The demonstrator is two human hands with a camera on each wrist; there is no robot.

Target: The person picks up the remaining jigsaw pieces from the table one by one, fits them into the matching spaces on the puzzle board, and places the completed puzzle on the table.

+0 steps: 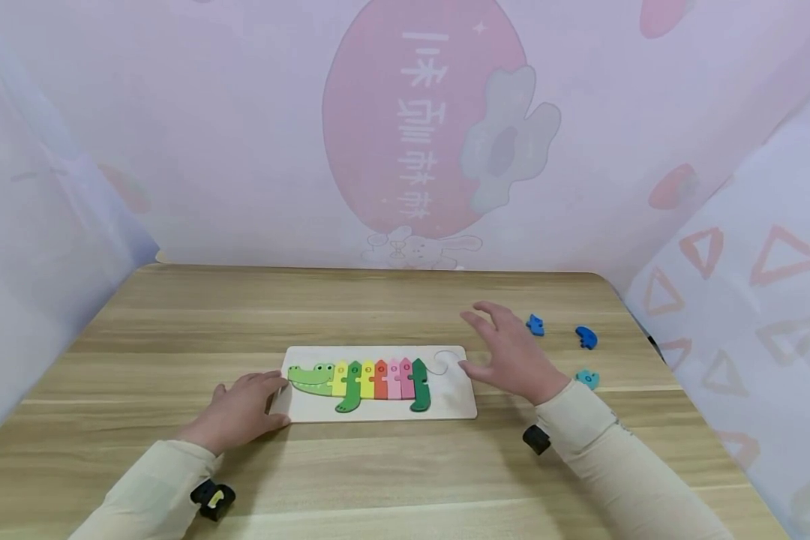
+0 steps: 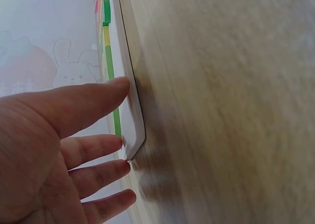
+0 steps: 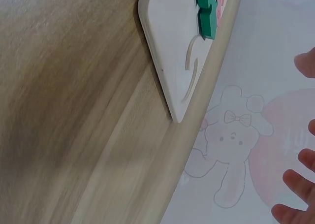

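Note:
A pale wooden crocodile puzzle board (image 1: 455, 401) lies flat on the table. Set in it are a light green head (image 1: 313, 381), several coloured numbered pieces and two dark green leg pieces; the curled tail recess (image 3: 191, 69) at its right end is bare. At the board's left end is my left hand (image 1: 239, 412), thumb and fingertips right at its edge, fingers fairly straight. My right hand (image 1: 516, 360) hovers by the right end, its fingers spread and holding nothing. Beyond it lie two blue pieces (image 1: 535, 325) and a teal piece (image 1: 587, 379).
The wood-grain table (image 1: 391, 480) reaches back to a pink printed cloth (image 1: 256, 135), which hangs behind it and along both sides. Each wrist wears a black strap mount (image 1: 213, 499).

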